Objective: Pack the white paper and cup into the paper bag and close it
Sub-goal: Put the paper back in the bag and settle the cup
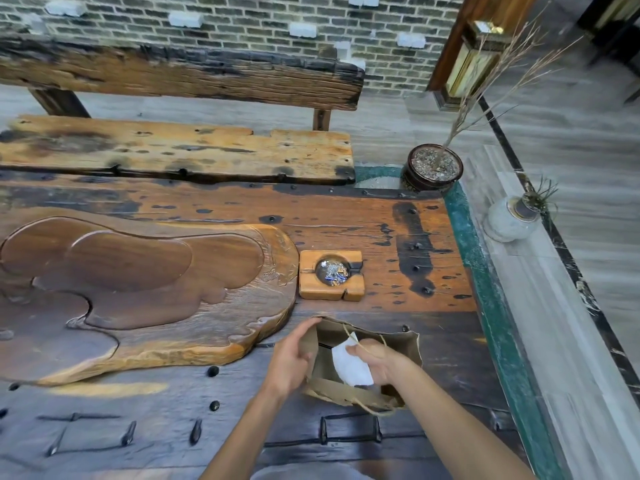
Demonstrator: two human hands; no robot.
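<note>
A brown paper bag (403, 344) with twine handles stands open on the dark wooden table near its front right. My left hand (292, 358) grips the bag's left rim and holds the mouth apart. My right hand (379, 363) is over the opening, shut on a white paper (349, 367) that hangs down into the bag's mouth. No cup is visible; the inside of the bag is mostly hidden by the paper and my hand.
A large carved wooden tea tray (138, 292) fills the left of the table. A small wooden ashtray (330, 275) sits just beyond the bag. The table's green edge (485, 271) runs along the right, with two potted plants (433, 168) beyond it. A wooden bench (173, 150) stands behind.
</note>
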